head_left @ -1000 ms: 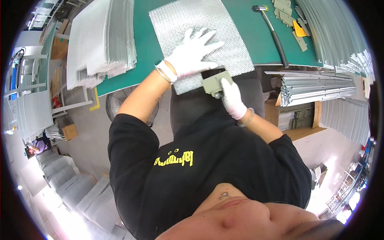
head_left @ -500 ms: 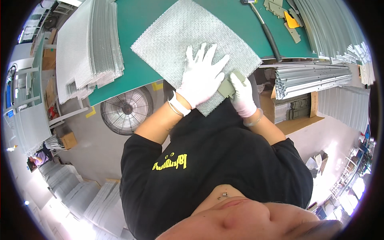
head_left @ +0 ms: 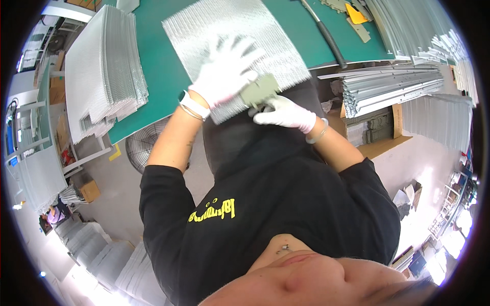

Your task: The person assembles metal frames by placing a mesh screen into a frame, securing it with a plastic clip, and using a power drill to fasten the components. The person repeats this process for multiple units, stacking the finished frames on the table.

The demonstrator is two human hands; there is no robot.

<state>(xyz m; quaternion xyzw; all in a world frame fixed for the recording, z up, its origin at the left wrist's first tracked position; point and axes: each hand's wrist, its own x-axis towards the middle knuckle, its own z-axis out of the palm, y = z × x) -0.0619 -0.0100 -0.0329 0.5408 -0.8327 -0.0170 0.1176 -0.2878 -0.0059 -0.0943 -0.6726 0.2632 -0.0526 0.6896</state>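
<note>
The silver mesh sheet (head_left: 232, 46) overhangs the green counter (head_left: 158, 71) at its near edge, with bare counter to its left before the stack of sheets (head_left: 104, 81). The left hand (head_left: 224, 71) lies spread flat on it; the right hand (head_left: 283, 112) is clamped on a grey-green block (head_left: 259, 91) at the sheet's near edge.

A green-topped workbench (head_left: 158, 76) carries a silvery mesh sheet (head_left: 229, 41) at centre; left of the sheet sits a stack of similar sheets (head_left: 102, 71), right of it a black-handled tool (head_left: 326, 35) and a yellow scraper (head_left: 356, 14).
</note>
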